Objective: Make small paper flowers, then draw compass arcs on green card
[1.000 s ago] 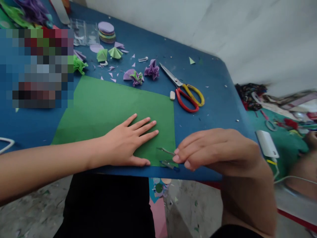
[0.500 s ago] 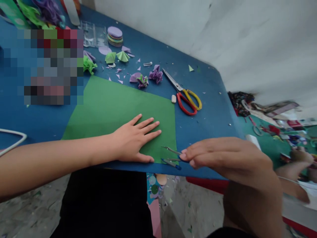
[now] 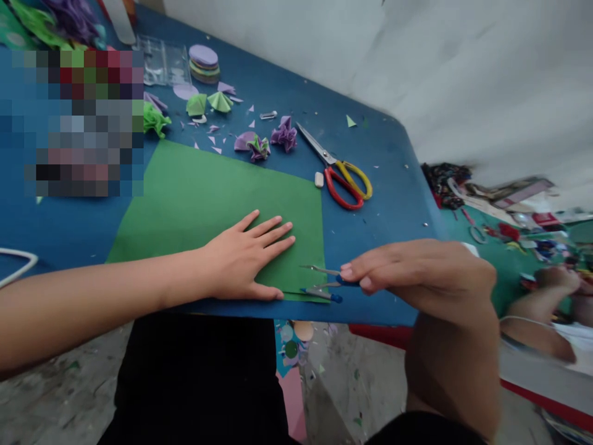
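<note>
My left hand (image 3: 245,259) lies flat with fingers spread on a green paper sheet (image 3: 217,185), pressing near its front edge. My right hand (image 3: 421,266) pinches the top of a drawing compass (image 3: 324,285) between thumb and fingers. The compass leans low over the sheet's front right corner, a metal leg and a blue pencil-like leg pointing left. Whether its tips touch the paper I cannot tell. A thin dark line runs along the sheet's front edge between my left thumb and the compass.
Beyond the sheet lie red-and-yellow-handled scissors (image 3: 340,176), a white eraser (image 3: 319,180), crumpled purple paper flowers (image 3: 284,135), paper scraps and stacked paper discs (image 3: 204,63). A wall borders the far side. At right, another person's arm (image 3: 537,309) rests by a green table (image 3: 498,275).
The view has shifted slightly, moving everything a little left and up. My right hand and the compass have tilted a bit, and the dark line by the front edge shows more clearly. My left hand stays put.
</note>
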### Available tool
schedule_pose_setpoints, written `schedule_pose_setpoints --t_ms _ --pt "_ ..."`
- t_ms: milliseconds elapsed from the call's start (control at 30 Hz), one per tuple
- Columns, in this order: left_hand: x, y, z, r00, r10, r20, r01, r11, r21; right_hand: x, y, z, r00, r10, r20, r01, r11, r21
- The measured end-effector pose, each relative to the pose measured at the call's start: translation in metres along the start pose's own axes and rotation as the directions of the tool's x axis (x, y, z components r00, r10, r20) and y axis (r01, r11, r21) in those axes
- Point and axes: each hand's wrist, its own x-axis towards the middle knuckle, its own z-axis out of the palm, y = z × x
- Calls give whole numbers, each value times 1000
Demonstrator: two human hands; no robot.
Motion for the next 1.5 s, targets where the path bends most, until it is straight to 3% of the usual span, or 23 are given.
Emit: schedule_pose_setpoints --t_ms 100,233,333,500,767,1233,1500 --pt "0 -2 -2 1000 -9 23 9 1000 -16 1 1 4 997 6 -73 -8 1000 -29" --pt "0 -2 -3 1000 -17 23 17 1000 -17 -2 5 11 960 -7 -278 -49 980 -195" --pt "0 -2 -2 1000 -20 15 20 1000 -7 -4 8 15 942 -26 -334 -65 964 -257" --pt "0 -2 -3 1000 -20 23 20 1000 9 -4 13 16 963 -37 -265 -16 981 -193" --pt "0 -1 -3 999 -24 37 23 1000 18 -1 8 15 981 -1 -194 -50 965 -259" --pt "0 -2 -3 1000 -14 22 13 1000 18 4 2 16 986 -1 -168 -60 932 -357" --pt "0 -2 -2 1000 -15 23 14 1000 18 5 2 18 987 -19 -162 -34 947 -320"
